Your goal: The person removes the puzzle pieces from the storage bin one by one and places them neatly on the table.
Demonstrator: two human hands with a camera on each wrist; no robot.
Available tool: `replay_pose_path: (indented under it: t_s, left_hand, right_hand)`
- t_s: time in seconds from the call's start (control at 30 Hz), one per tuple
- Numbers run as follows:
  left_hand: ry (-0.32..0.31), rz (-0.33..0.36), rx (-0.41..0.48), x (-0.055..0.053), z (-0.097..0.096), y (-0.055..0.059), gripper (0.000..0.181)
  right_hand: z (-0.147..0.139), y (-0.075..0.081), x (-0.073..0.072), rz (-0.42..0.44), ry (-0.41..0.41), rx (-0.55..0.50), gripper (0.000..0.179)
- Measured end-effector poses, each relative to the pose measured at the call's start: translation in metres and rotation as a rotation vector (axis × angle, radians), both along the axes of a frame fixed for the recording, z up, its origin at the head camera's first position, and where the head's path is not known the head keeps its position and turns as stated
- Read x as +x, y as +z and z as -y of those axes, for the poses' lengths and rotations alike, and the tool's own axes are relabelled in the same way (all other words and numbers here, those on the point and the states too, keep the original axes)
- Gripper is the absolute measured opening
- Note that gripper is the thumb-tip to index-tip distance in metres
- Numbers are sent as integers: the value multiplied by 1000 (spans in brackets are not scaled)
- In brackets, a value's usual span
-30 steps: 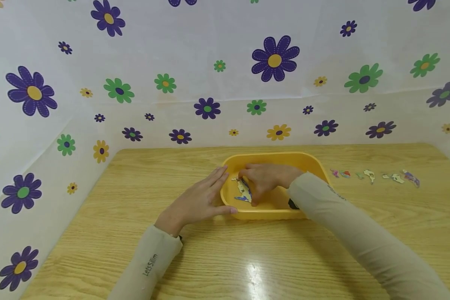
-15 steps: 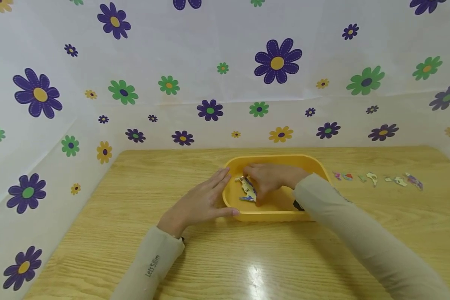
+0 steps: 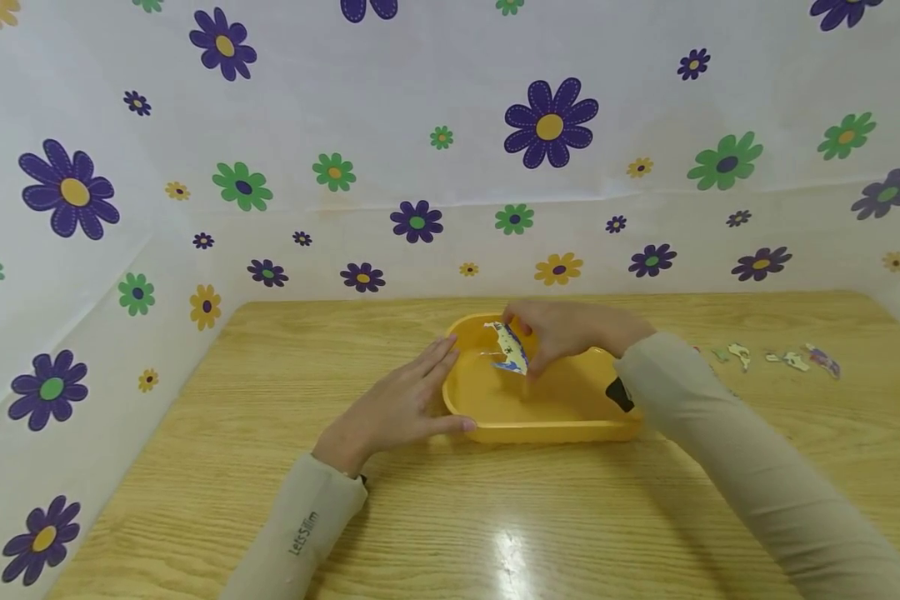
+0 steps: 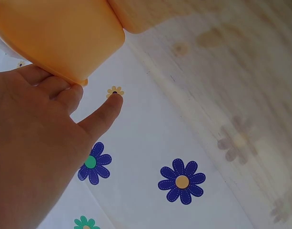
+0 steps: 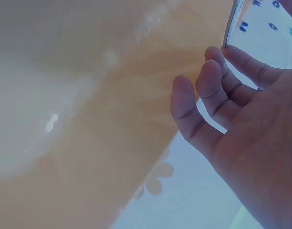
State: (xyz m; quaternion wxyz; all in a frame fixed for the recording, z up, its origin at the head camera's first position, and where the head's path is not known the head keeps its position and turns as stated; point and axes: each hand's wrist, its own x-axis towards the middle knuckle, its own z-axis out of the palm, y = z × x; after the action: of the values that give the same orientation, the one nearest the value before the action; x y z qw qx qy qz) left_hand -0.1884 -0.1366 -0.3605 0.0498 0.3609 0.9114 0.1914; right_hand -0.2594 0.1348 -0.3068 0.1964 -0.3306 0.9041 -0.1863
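My right hand (image 3: pixel 570 329) pinches a thin, flat cut-out piece (image 3: pixel 512 348), cream with blue edges and an irregular outline. It holds the piece tilted above the left part of a yellow plastic tub (image 3: pixel 555 432). In the right wrist view the piece (image 5: pixel 233 24) shows edge-on at the fingertips, and the remaining fingers are loosely bent. My left hand (image 3: pixel 393 408) rests against the tub's left end, thumb spread towards the front rim. The left wrist view has its fingers lying along the rim of the tub (image 4: pixel 65 38), with the thumb apart from it.
Right of the tub, several small flat pieces lie in a row, among them a cream one (image 3: pixel 740 356) and a purple one (image 3: pixel 823 360). My right forearm crosses the tub's right end. Behind the wooden table (image 3: pixel 420 525) stands a flower-patterned white sheet (image 3: pixel 330 108).
My right hand has lifted the cream-and-blue piece off the tub floor, moving up and slightly right. My left hand has stayed at the tub's left end.
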Motion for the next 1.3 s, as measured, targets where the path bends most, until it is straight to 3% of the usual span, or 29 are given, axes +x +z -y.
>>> replay_pose_path:
  t_s: [0.67,1.3]
  left_hand:
    - [6,11,10,1,0,1,100]
    - [6,5,2,1,0,0,100]
  right_hand:
    - [-56,23,6,-72,-120,29,73]
    - [-118,31,11,-99,-200,99,80]
